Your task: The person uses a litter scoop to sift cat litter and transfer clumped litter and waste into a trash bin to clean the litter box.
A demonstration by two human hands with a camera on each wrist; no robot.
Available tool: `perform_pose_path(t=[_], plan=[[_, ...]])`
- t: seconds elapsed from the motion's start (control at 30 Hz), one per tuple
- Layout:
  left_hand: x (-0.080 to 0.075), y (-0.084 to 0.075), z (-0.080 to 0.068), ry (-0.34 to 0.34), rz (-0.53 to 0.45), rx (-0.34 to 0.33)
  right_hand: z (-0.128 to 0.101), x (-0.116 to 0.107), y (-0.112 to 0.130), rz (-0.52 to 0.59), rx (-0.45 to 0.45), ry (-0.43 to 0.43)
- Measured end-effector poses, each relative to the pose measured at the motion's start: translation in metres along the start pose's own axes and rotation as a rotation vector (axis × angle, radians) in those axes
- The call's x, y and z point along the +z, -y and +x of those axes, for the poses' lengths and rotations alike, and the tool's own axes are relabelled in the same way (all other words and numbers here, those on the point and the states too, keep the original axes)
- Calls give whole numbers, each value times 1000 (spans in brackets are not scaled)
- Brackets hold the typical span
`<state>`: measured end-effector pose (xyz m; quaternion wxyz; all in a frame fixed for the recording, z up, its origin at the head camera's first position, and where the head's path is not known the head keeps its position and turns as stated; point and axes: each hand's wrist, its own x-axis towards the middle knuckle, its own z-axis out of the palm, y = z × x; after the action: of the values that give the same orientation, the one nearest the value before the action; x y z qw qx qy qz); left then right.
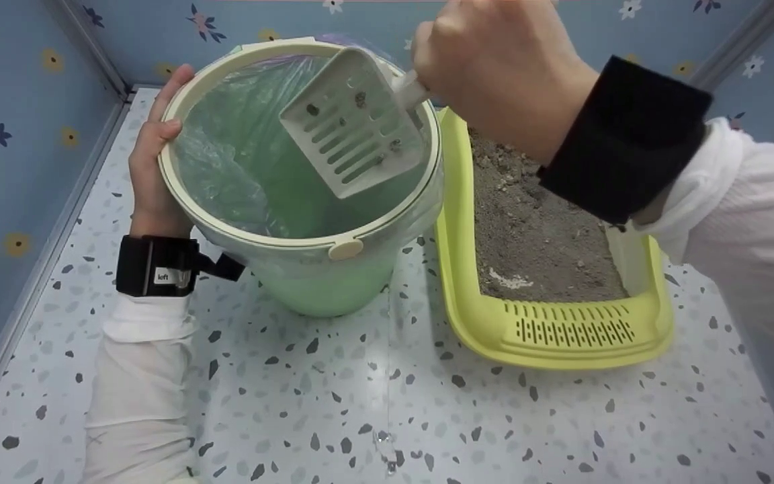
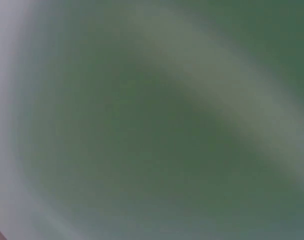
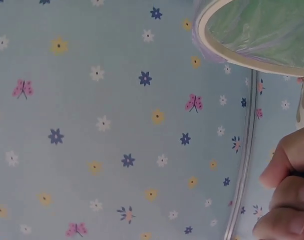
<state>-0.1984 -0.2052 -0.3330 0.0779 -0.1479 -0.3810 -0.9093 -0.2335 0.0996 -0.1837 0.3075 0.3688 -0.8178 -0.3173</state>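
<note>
A pale green bin (image 1: pixel 320 286) with a cream rim stands on the floor, lined with a clear plastic bag (image 1: pixel 216 171). My left hand (image 1: pixel 152 168) grips the left side of its rim, thumb over the edge and fingers along the outside. Blurred green bin wall (image 2: pixel 141 125) fills the left wrist view. My right hand (image 1: pixel 501 74) holds a slotted white litter scoop (image 1: pixel 340 97) by its handle, the head tilted over the bin's mouth. A few grey litter bits cling to the scoop. Curled right fingers (image 3: pixel 292 195) show in the right wrist view.
To the bin's right is a yellow-green litter box (image 1: pixel 454 269) with grey litter (image 1: pixel 541 215) and a perforated front ledge. Blue flowered wall panels (image 1: pixel 11 168) bound the speckled white floor (image 1: pixel 279 417) at the back and sides.
</note>
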Motion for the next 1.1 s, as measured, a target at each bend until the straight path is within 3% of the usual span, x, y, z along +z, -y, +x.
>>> perform_pose_path(t=[0.23, 0.4, 0.5, 0.57, 0.67, 0.83, 1.1], plan=[[1, -2, -1, 4, -17, -6, -14, 6, -11, 230, 153, 142], [1, -3, -2, 5, -20, -7, -31, 12, -19, 449, 207, 94], [1, -4, -3, 6, -19, -10, -42, 13, -23, 523, 246, 144], [1, -5, -3, 7, -22, -11, -50, 12, -26, 554, 283, 224], [2, -4, -4, 11, 5, -1, -63, 13, -29, 592, 319, 272], [4, -3, -5, 25, 89, 31, -88, 18, -38, 634, 380, 288], [3, -4, -5, 37, 50, 27, -123, 21, -46, 663, 532, 358]])
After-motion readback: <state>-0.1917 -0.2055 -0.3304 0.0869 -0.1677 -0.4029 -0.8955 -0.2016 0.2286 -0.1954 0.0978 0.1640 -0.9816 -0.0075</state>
